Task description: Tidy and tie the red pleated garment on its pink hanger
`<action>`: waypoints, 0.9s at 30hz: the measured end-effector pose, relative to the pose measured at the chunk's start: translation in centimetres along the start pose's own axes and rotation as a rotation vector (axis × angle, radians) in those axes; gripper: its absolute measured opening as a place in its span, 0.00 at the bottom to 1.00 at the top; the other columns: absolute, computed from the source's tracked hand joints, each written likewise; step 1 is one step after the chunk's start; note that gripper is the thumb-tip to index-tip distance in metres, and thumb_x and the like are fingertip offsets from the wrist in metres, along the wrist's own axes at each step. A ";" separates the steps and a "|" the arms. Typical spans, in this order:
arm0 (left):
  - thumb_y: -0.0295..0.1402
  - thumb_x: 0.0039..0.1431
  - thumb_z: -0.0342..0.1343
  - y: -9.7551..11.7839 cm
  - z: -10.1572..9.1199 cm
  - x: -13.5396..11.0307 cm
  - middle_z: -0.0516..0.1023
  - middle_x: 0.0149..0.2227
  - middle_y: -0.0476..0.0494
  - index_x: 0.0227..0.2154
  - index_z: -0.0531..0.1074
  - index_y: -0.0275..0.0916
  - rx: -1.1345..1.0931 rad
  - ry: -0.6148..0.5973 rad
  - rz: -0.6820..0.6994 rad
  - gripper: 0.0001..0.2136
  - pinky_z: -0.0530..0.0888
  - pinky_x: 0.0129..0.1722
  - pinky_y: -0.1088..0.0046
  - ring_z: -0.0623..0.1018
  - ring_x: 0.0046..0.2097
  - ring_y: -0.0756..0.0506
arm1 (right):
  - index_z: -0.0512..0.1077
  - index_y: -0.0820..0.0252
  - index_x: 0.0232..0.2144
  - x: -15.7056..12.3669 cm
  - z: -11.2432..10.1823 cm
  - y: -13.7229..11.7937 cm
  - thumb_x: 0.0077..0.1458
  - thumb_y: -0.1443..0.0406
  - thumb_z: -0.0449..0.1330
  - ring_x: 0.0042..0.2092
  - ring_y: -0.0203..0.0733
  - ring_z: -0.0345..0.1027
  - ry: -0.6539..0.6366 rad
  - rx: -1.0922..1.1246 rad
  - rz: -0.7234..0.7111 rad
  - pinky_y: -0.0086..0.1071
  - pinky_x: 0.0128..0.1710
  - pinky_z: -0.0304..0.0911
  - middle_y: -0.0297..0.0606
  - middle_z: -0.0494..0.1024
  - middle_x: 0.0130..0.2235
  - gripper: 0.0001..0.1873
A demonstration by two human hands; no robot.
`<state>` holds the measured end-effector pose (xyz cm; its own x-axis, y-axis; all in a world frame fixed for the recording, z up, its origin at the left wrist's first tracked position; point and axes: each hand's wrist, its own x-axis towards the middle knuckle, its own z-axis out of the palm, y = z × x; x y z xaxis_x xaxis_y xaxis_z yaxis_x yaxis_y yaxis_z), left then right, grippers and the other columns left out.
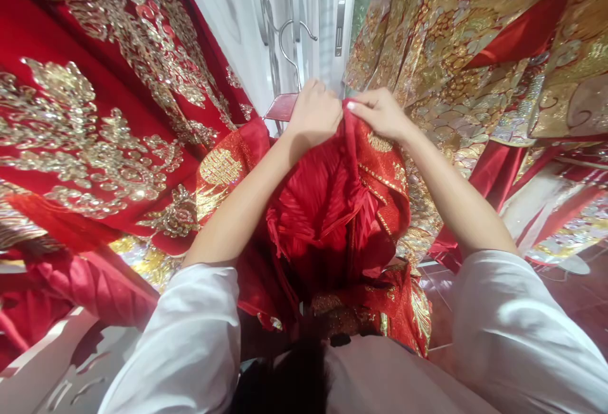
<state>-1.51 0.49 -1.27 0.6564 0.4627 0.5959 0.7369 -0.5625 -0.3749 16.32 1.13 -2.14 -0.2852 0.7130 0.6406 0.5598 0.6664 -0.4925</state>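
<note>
A red garment [313, 205] with gold embroidery and pleated red cloth hangs in front of me from a clothes hanger [281, 107] with a red bar and metal hook. My left hand [316, 110] is closed at the top of the garment, beside the hook, its fingertips mostly hidden behind the hand. To its right, my right hand [377, 111] pinches the garment's upper edge between thumb and fingers. Between the two hands a strip of red cloth runs downward. The garment's lower part is bunched in shadow close to my body.
On the left hangs a red dress [85, 129] with silvery-gold sequin work. Gold patterned garments [456, 53] fill the right side. Behind the hanger stand a pale curtain [213, 9] and a white door frame [332, 15]. Reddish floor tiles [441, 290] show at lower right.
</note>
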 end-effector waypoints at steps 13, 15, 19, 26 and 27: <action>0.35 0.59 0.49 -3.6 -4.9 -8.6 0.73 0.43 0.41 0.45 0.70 0.42 -0.294 0.220 -0.316 0.12 0.57 0.58 0.51 0.67 0.52 0.36 | 0.75 0.63 0.32 -6.3 -0.8 3.1 0.56 0.42 0.49 0.34 0.40 0.68 0.042 -0.121 -0.081 0.32 0.37 0.62 0.38 0.76 0.32 0.31; 0.38 0.61 0.48 -5.4 -4.9 -11.1 0.72 0.39 0.41 0.43 0.70 0.37 -0.360 0.155 -0.413 0.13 0.60 0.55 0.51 0.68 0.49 0.37 | 0.71 0.64 0.23 -6.3 -0.9 3.7 0.54 0.40 0.49 0.27 0.35 0.62 0.025 -0.025 -0.022 0.29 0.29 0.58 0.35 0.71 0.24 0.33; 0.41 0.62 0.46 -8.9 -3.4 -13.6 0.70 0.31 0.46 0.39 0.70 0.33 -0.526 0.007 -0.406 0.16 0.66 0.46 0.62 0.70 0.39 0.44 | 0.67 0.64 0.17 -4.8 -1.4 3.4 0.52 0.43 0.55 0.24 0.31 0.55 -0.079 0.107 0.062 0.27 0.25 0.52 0.32 0.64 0.19 0.30; 0.40 0.64 0.46 -10.6 -1.4 -12.9 0.55 0.21 0.53 0.20 0.63 0.35 -0.715 0.036 -0.371 0.18 0.57 0.29 0.76 0.57 0.26 0.54 | 0.71 0.67 0.22 -1.9 0.1 0.3 0.52 0.53 0.61 0.27 0.29 0.58 -0.130 0.055 -0.122 0.25 0.30 0.53 0.28 0.65 0.21 0.21; 0.39 0.65 0.45 -10.6 -1.3 -12.9 0.52 0.21 0.54 0.18 0.60 0.35 -0.735 0.064 -0.389 0.20 0.55 0.28 0.77 0.55 0.26 0.55 | 0.70 0.67 0.20 -1.8 0.3 0.1 0.53 0.53 0.60 0.26 0.28 0.56 -0.113 0.045 -0.126 0.24 0.29 0.52 0.28 0.64 0.20 0.22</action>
<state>-17.99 -0.41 -4.12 0.3499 0.6890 0.6347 0.6010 -0.6848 0.4120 16.70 -0.04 -3.54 -0.4376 0.6416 0.6300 0.4794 0.7592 -0.4401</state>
